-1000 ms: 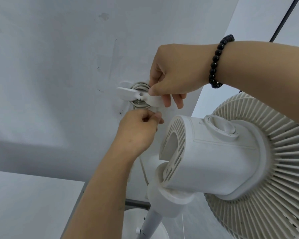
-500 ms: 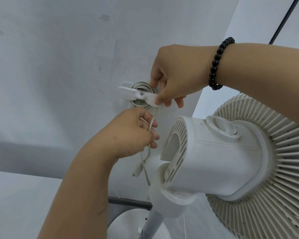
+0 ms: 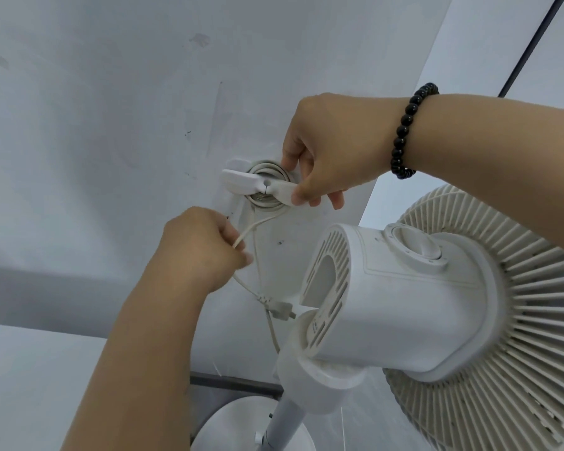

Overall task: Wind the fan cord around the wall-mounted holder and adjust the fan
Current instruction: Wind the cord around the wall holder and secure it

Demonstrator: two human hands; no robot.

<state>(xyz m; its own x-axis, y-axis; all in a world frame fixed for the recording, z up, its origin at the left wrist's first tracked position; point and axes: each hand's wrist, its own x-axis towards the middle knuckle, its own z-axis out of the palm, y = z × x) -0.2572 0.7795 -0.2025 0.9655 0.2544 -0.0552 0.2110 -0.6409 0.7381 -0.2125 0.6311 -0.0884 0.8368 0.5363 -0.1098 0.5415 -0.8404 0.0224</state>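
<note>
A pale, scuffed wall (image 3: 111, 125) fills the background. Mounted on it is a white plastic cord holder (image 3: 261, 187), its flat wing-shaped arm crossing smooth coils of the off-white fan cord (image 3: 267, 206). The right hand (image 3: 332, 157), a black bead bracelet (image 3: 404, 131) at its wrist, pinches the arm's right end. The left hand (image 3: 202, 249), lower and apart, grips the loose cord; the plug (image 3: 280, 309) dangles below. The white fan (image 3: 404, 307), ribbed grille cut off at right, stands just beside; its fingertips stay hidden
</note>
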